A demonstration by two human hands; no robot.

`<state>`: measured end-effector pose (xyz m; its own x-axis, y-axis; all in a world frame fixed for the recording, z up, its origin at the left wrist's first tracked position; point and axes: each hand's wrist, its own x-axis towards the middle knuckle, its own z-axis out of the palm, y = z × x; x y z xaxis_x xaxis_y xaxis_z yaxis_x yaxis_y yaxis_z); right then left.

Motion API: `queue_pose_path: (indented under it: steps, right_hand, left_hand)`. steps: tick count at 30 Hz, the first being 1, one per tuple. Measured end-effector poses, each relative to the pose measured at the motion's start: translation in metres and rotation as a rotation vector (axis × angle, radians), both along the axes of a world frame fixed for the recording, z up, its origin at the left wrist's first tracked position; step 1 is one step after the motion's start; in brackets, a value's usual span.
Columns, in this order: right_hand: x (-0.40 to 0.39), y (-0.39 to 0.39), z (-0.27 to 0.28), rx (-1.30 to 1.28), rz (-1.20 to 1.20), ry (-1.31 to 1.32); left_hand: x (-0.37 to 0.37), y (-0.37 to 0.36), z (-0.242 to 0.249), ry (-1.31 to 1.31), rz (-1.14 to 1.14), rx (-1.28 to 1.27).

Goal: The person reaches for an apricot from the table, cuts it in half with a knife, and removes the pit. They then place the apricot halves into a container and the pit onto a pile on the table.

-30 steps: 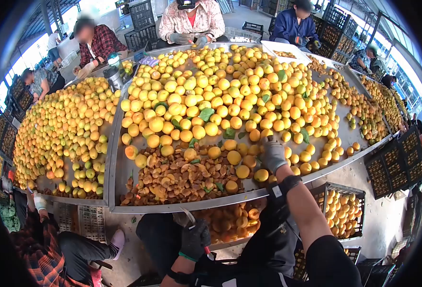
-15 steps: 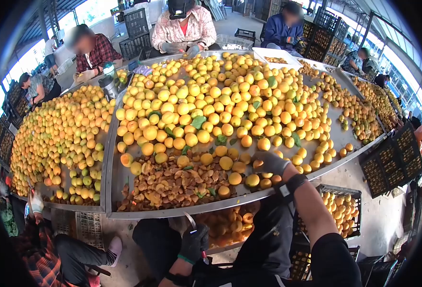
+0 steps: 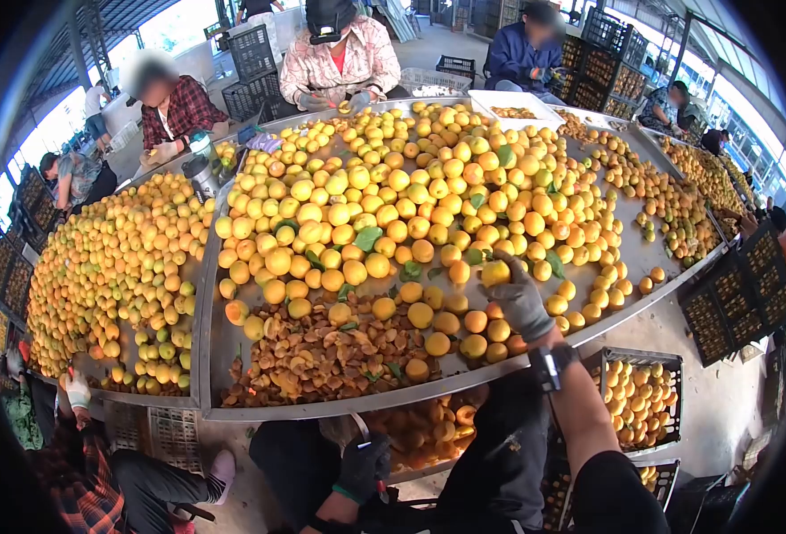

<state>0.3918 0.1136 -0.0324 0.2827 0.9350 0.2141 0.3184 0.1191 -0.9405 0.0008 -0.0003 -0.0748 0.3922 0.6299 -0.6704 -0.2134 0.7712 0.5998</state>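
My right hand [image 3: 521,303], in a grey glove, reaches over the metal table with its fingers curled round a yellow apricot [image 3: 495,273]. More whole apricots [image 3: 473,346] lie close to its wrist. Low over my lap, my left hand [image 3: 363,465] in a dark glove grips a knife [image 3: 360,426] with a curved blade pointing up; most of its handle is hidden in the fist. Between the hands and the table's left corner spreads a heap of split apricot pieces [image 3: 313,356]. Loose green leaves [image 3: 368,238] are scattered among the whole fruit.
The raised metal rim [image 3: 340,409] runs in front of me. Beneath it is a container of cut fruit [image 3: 429,432]; at right stands a black crate of apricots [image 3: 638,400]. Several people work around the tables, one person's gloved hand [image 3: 77,392] at left. A white tray [image 3: 518,109] lies across.
My right hand has moved away from me across the table, from fruit near the rim to an apricot farther in. The left hand still grips the knife. The view has shifted slightly.
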Motion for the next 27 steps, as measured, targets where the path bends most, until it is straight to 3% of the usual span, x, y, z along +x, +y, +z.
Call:
queue_pose_path:
  steps: [1, 3, 5, 7, 8, 9, 11, 12, 13, 15, 16, 20, 22, 23, 25, 26, 27]
  right_hand:
    - [0.001, -0.008, -0.012, 0.08, 0.066, -0.349]
    - [-0.047, -0.034, 0.045, 0.038, 0.34, 1.14]
    - [-0.053, -0.039, 0.022, -0.033, 0.295, 1.19]
    - [-0.069, -0.042, 0.015, -0.034, 0.161, 0.401]
    - [-0.079, -0.044, 0.022, 0.144, 0.124, -0.142]
    - [-0.082, -0.041, 0.018, 0.154, 0.137, -0.14]
    - [-0.087, -0.031, 0.014, 0.084, -0.026, -0.516]
    - [-0.094, -0.031, 0.019, 0.0, 0.028, -0.278]
    - [-0.101, -0.029, 0.02, 0.007, 0.035, -0.279]
    - [-0.111, -0.025, 0.018, -0.019, 0.067, 0.141]
    - [-0.111, -0.024, 0.018, -0.038, 0.072, -0.138]
    - [-0.136, -0.031, 0.048, -0.169, 0.02, -0.077]
    - [-0.129, -0.019, 0.022, -0.244, 0.133, 1.389]
    - [-0.128, -0.018, 0.015, -0.246, 0.133, 1.386]
    - [-0.126, -0.019, 0.001, -0.228, 0.373, 0.637]
    - [-0.131, -0.02, -0.004, -0.046, 0.218, -0.084]
    - [-0.128, -0.019, -0.005, -0.049, 0.221, -0.088]
  left_hand:
    - [0.001, -0.001, 0.001, 0.0, 0.029, 0.008]
    - [0.007, 0.0, 0.012, -0.006, 0.009, 0.043]
    - [0.008, -0.003, 0.018, -0.007, 0.008, 0.08]
    - [0.006, -0.005, 0.013, 0.026, -0.052, 0.098]
    - [0.003, -0.006, 0.012, 0.03, -0.039, 0.107]
    - [0.001, -0.007, 0.01, 0.003, -0.024, 0.1]
    - [-0.001, -0.008, 0.007, -0.027, 0.003, 0.1]
    - [-0.003, -0.009, 0.005, -0.02, 0.009, 0.132]
    - [-0.004, -0.008, 0.004, -0.013, 0.014, 0.166]
    - [-0.004, -0.008, 0.003, -0.061, 0.035, 0.14]
    - [-0.004, -0.008, 0.002, -0.111, 0.047, 0.112]
    - [-0.005, -0.006, 0.003, -0.094, -0.012, 0.142]
    - [-0.004, -0.008, 0.007, -0.159, 0.026, 0.137]
    - [-0.004, -0.007, 0.007, -0.162, 0.028, 0.136]
    - [-0.005, -0.006, 0.006, -0.153, 0.002, 0.114]
    - [-0.004, -0.006, 0.005, -0.156, 0.006, 0.112]
    - [-0.003, -0.006, 0.004, -0.178, 0.017, 0.106]
